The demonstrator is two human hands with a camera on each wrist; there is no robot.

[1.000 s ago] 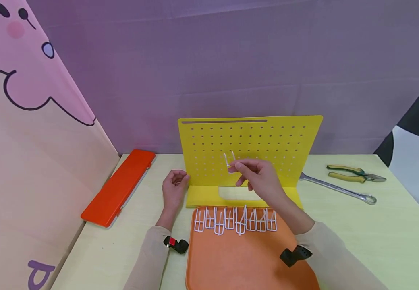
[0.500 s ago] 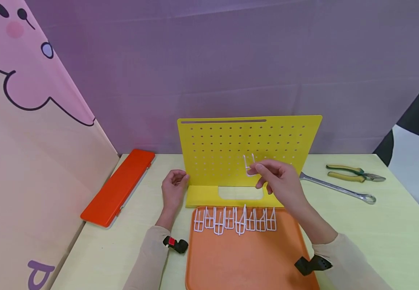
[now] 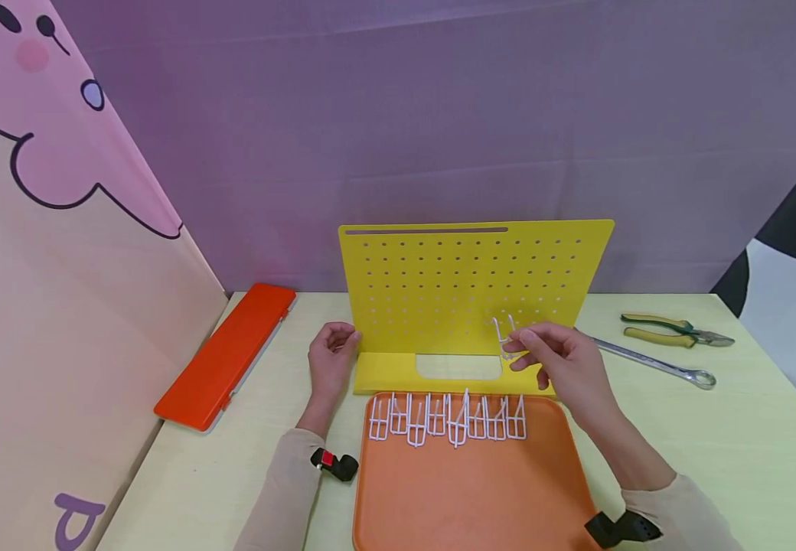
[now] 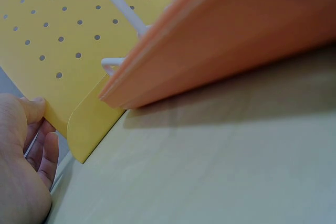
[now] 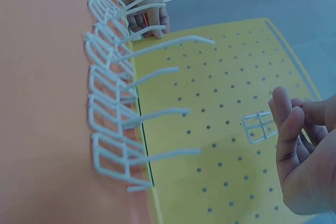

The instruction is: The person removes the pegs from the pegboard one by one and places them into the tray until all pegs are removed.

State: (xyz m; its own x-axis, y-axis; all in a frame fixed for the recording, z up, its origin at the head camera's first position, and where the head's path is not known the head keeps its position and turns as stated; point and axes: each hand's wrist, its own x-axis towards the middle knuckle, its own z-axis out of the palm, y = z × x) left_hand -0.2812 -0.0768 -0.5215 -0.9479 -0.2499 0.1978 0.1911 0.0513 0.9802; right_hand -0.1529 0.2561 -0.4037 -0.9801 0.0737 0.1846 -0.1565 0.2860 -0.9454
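Observation:
A yellow pegboard point(image 3: 460, 283) stands upright on its folded base. My left hand point(image 3: 332, 360) pinches its lower left edge, the thumb in front and the fingers behind in the left wrist view. In my right hand point(image 3: 572, 371), a white wire pegboard hook point(image 3: 498, 334) is pinched between thumb and fingers, with its prongs pointing up. This hook is in front of the board's lower right part; the right wrist view shows its small grid point(image 5: 256, 128). Several similar white hooks point(image 3: 457, 428) lie in a row along the far rim of the orange tray point(image 3: 467, 497).
To the left lies a long red case point(image 3: 226, 356). A combination wrench point(image 3: 646, 360) and yellow-handled pliers point(image 3: 676, 330) lie at the right on the pale table point(image 3: 735, 428). Behind the table hangs a purple cloth point(image 3: 439, 115).
My right hand has moved to the right across the front of the pegboard, then slightly lower, carrying the hook. The left hand stays at the board's edge.

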